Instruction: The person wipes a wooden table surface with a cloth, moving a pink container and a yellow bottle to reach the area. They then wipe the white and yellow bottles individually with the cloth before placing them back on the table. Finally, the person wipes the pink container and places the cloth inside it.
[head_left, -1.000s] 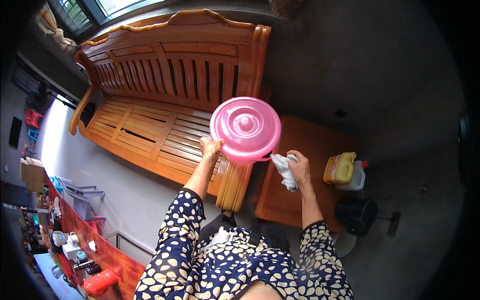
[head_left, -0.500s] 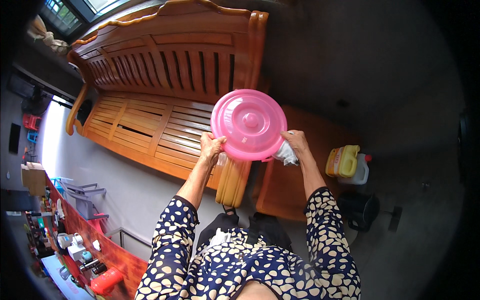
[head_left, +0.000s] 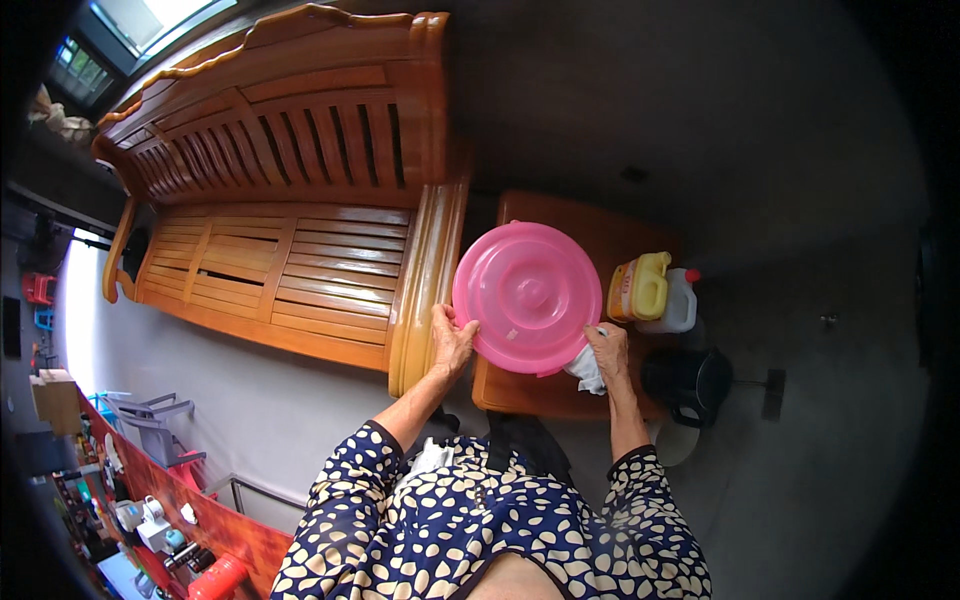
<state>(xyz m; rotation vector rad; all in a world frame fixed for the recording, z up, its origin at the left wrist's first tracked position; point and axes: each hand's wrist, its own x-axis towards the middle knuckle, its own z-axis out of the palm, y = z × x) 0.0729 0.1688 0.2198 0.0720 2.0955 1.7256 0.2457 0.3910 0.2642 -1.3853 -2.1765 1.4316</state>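
Note:
Both my hands carry a pink round lidded container [head_left: 528,295], seen from above with a round knob in the middle of its lid. My left hand [head_left: 453,342] grips the rim at its lower left, thumb on top. At the lower right edge my right hand [head_left: 608,352] grips the rim and also holds a crumpled white cloth [head_left: 587,371] against it. The container hides its own lower part. Beneath it in the picture lies a brown wooden side table [head_left: 520,388], though I cannot tell if the two touch.
A long wooden bench [head_left: 280,250] stands at the left. On the right are a yellow jug [head_left: 640,287], a whitish jug with a red cap [head_left: 681,302] and a black kettle [head_left: 688,385]. Far left, a red table [head_left: 253,525] bears many items beside a grey chair [head_left: 150,425].
The container, with both hands on it, has gone from over the bench's arm to over the side table. My view has shifted rightward, so the bench appears further left.

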